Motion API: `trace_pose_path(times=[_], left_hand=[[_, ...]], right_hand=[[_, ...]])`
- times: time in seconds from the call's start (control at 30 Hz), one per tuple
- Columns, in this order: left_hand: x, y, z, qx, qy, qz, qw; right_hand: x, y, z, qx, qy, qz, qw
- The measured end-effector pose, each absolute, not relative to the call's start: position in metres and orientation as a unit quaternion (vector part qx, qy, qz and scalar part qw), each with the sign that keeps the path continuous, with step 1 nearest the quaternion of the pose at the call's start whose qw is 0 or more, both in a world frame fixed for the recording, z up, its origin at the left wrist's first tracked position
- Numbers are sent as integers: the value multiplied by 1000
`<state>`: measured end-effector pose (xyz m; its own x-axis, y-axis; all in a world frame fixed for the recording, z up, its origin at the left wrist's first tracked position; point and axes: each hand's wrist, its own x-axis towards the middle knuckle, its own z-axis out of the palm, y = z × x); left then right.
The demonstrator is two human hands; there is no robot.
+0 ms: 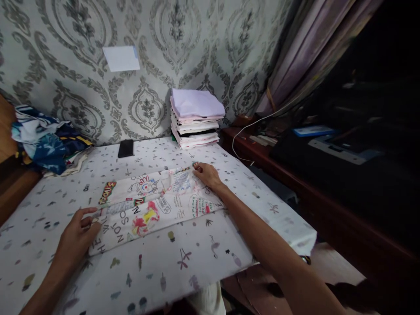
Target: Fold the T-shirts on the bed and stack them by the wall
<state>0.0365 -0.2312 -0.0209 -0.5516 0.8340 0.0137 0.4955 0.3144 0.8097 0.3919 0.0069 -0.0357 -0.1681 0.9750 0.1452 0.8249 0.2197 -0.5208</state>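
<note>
A white cloth with colourful drawings and lettering (177,205) lies folded into a long strip on the patterned white tabletop (154,271). At its left end, my left hand (80,232) has its fingers curled with the thumb close to the index finger, pinching the cloth's edge. My right hand (207,175) is at the far right corner of the cloth, its fingertips closed on the edge there. The underside of the cloth is hidden.
Folded clothes (197,118) are stacked against the wall, a lilac one on top. A black phone (126,148) lies left of them. Crumpled clothes (49,140) sit at the far left. A white cable (233,142) runs along the right edge by a dark red surface (243,135).
</note>
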Motion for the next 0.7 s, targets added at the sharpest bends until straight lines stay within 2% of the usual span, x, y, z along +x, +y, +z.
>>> trace_pose_path(times=[0.27,0.53,0.7], left_hand=[[30,-231,-24,483,825,272,106],[41,-236,-25,513,812,268,78],[35,-235,-26,521,810,266,47]], right_hand=[[395,6,-35,-625,-729,153,235],[402,10,-33,-677,-680,135,246],[397,12,-30,-687,-693,114,188]])
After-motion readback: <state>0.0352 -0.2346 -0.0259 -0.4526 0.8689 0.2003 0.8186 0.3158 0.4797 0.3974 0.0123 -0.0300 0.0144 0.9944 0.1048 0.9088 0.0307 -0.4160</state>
